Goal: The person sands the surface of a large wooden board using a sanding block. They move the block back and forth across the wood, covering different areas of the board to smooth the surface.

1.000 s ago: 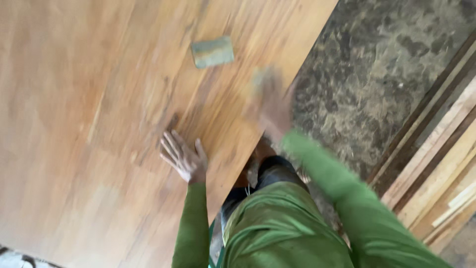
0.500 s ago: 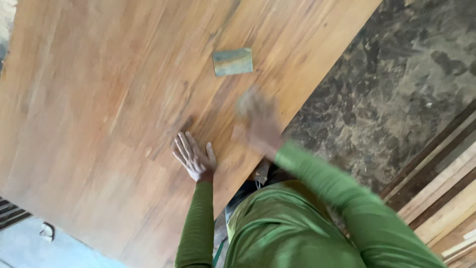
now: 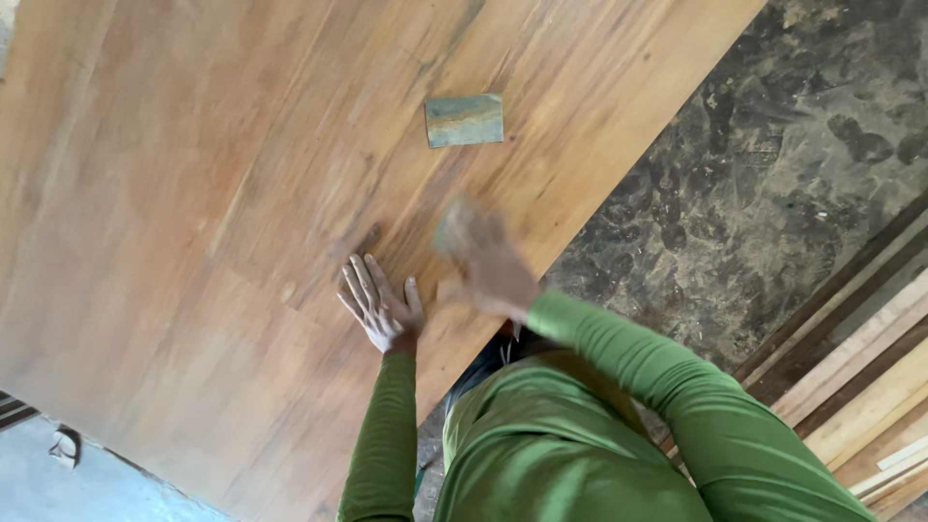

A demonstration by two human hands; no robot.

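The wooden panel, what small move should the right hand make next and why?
Probably another short rubbing stroke along the grain. The right hand is blurred with motion low on the wooden panel, perhaps closed on something small, while the left hand lies flat, fingers spread, bracing beside it. A small greenish block rests unused farther up.

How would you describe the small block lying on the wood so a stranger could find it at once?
Start at the large orange-brown wooden panel filling the left of the view. Beyond the blurred right hand, lies a small rectangular grey-green block. It is the only loose thing on the panel, and duller than the wood.
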